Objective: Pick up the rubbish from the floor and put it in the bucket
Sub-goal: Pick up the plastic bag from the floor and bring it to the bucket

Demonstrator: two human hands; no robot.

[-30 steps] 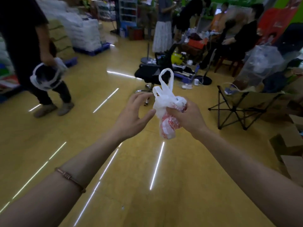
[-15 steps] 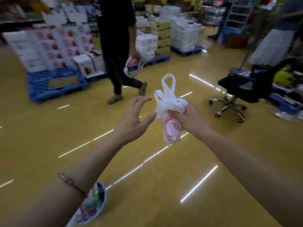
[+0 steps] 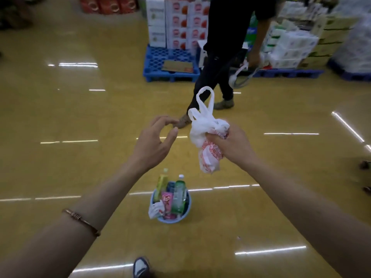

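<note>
My right hand grips a crumpled white plastic bag with red print, its handles sticking up, held at chest height. My left hand hovers just left of the bag with its fingers apart and nothing in it. Below and between my arms a small blue bucket stands on the yellow floor. It holds two plastic bottles, a pink packet and a white bag hanging over its left rim.
A person in dark clothes walks across just beyond my hands, carrying a white object. Blue pallets stacked with boxes and packs line the far side. My shoe tip shows at the bottom.
My view has swung left and down, bringing the bucket fully into sight below my hands. The walking person has moved rightwards. My hands keep the same pose with the bag.
</note>
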